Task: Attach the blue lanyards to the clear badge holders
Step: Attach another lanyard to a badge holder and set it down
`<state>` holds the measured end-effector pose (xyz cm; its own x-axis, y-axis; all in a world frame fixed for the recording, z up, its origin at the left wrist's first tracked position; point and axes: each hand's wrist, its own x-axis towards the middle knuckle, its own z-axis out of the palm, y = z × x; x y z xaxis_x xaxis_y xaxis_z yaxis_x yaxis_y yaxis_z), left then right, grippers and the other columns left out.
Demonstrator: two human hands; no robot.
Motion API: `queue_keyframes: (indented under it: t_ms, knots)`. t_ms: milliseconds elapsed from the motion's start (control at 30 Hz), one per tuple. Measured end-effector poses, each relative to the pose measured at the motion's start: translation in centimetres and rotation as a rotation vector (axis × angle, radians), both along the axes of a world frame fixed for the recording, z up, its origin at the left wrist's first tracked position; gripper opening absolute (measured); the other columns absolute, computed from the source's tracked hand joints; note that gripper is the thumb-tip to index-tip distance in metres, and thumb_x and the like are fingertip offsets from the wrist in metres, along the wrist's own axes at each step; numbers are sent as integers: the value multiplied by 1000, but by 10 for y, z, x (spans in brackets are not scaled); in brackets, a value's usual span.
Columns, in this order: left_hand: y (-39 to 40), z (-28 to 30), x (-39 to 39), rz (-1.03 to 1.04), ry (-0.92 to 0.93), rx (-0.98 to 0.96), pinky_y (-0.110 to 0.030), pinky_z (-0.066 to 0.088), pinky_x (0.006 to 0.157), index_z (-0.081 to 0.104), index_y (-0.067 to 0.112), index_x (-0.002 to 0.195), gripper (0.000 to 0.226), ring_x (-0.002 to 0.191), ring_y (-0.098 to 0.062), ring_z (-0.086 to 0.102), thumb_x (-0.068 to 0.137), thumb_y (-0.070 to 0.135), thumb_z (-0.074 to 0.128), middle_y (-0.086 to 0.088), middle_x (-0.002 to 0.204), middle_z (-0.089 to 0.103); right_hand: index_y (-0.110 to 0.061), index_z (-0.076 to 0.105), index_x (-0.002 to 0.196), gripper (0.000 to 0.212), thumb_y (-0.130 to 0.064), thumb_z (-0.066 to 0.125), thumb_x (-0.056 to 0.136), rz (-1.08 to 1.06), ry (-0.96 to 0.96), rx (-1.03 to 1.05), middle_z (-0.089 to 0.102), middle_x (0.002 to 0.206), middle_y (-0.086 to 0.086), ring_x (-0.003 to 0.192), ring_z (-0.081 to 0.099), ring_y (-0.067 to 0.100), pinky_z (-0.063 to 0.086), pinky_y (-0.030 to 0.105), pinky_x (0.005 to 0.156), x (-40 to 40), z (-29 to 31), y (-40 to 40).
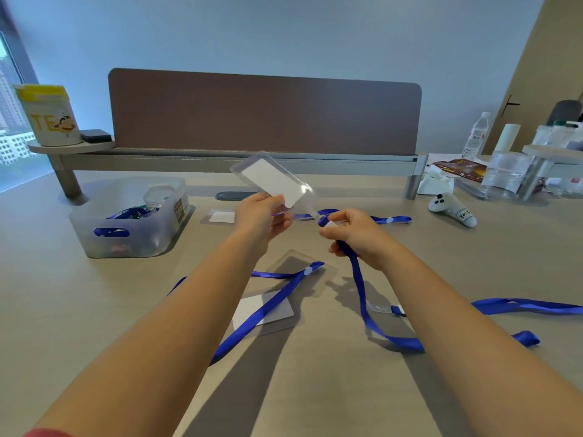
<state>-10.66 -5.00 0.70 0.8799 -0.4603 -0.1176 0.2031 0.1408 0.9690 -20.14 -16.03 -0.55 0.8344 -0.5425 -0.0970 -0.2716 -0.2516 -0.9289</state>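
Observation:
My left hand [260, 214] holds a clear badge holder [273, 179] with a white card inside, tilted up above the table. My right hand [353, 234] pinches the clip end of a blue lanyard [361, 291] right beside the holder's lower end; its strap hangs down and trails across the table to the right. A second blue lanyard [268, 305] lies over another clear badge holder [268, 310] on the table below my hands. A third lanyard [391, 219] lies behind my right hand, and another holder [220, 217] lies flat behind my left hand.
A translucent bin [126, 216] with more lanyards stands at the left. A brown divider panel [265, 111] runs along the back. At the right sit a white controller [452, 209], a water bottle [476, 135] and clear containers [504, 175]. A yellow-lidded tub [49, 115] stands on the left shelf.

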Motion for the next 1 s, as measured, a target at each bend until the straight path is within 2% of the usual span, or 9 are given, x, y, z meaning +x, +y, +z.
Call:
queue_keyframes:
  t_ms: [100, 167, 300, 433, 533, 600, 700, 867, 1000]
  knots:
    - [1, 9, 3, 78, -39, -2, -22, 53, 62, 55, 8, 91, 4, 64, -13, 59, 91, 9, 52, -4, 74, 56, -8, 44, 124, 41, -19, 58, 87, -132, 21, -223, 48, 103, 2, 94, 48, 15, 41, 28, 80, 6, -5, 4]
    - [0, 14, 5, 107, -74, 18, -23, 54, 64, 57, 8, 84, 5, 62, -13, 59, 89, 8, 55, -2, 71, 56, -8, 55, 106, 18, -15, 51, 90, -224, -118, -231, 52, 91, 1, 88, 49, 14, 42, 26, 75, 8, -5, 9]
    - [-4, 24, -1, 94, -59, -47, -26, 56, 69, 59, 3, 84, 4, 68, -17, 62, 87, 5, 58, -8, 81, 61, -8, 60, 73, 30, -18, 41, 94, -80, -134, 277, 62, 74, 5, 71, 59, 17, 47, 25, 69, 15, -9, 34]
    - [-1, 26, -4, 82, 49, -148, -19, 55, 58, 59, -2, 94, 11, 65, -15, 61, 87, 5, 57, -10, 79, 62, -13, 50, 123, 41, -39, 35, 95, 10, -257, 772, 56, 108, 4, 106, 50, 25, 38, 39, 93, 30, -26, 47]
    - [7, 20, 2, 83, 146, -216, -13, 52, 44, 54, 2, 72, 17, 60, -13, 60, 88, 5, 55, -9, 70, 59, -21, 31, 141, 53, -41, 39, 93, -29, -414, 901, 41, 142, 3, 129, 38, 26, 33, 40, 98, 41, -29, 45]
    - [13, 13, 8, 120, 215, -249, -12, 52, 42, 56, 1, 76, 13, 61, -13, 60, 88, 6, 55, -9, 71, 59, -20, 23, 145, 55, -35, 38, 94, -66, -505, 908, 29, 152, 3, 138, 29, 27, 27, 40, 108, 47, -28, 43]
    - [19, 0, 15, 188, 290, -249, -14, 53, 43, 59, -1, 101, 17, 63, -13, 62, 87, 9, 58, -8, 74, 60, -8, 36, 133, 43, -23, 44, 94, -200, -621, 890, 45, 132, 7, 123, 42, 25, 30, 38, 110, 52, -26, 35]
    - [16, -21, 23, 240, 291, -207, -22, 58, 60, 58, -3, 108, 23, 65, -15, 63, 86, 5, 58, -9, 74, 61, -8, 53, 92, 5, -11, 48, 92, -428, -675, 842, 58, 83, 3, 93, 58, 21, 44, 37, 97, 54, -23, 20]
    - [10, -32, 32, 246, 264, -139, -25, 57, 66, 59, -4, 106, 22, 64, -15, 63, 86, 6, 59, -8, 74, 61, -7, 54, 89, 6, -13, 54, 90, -564, -628, 702, 59, 73, 3, 64, 60, 14, 54, 26, 66, 59, -28, 9]
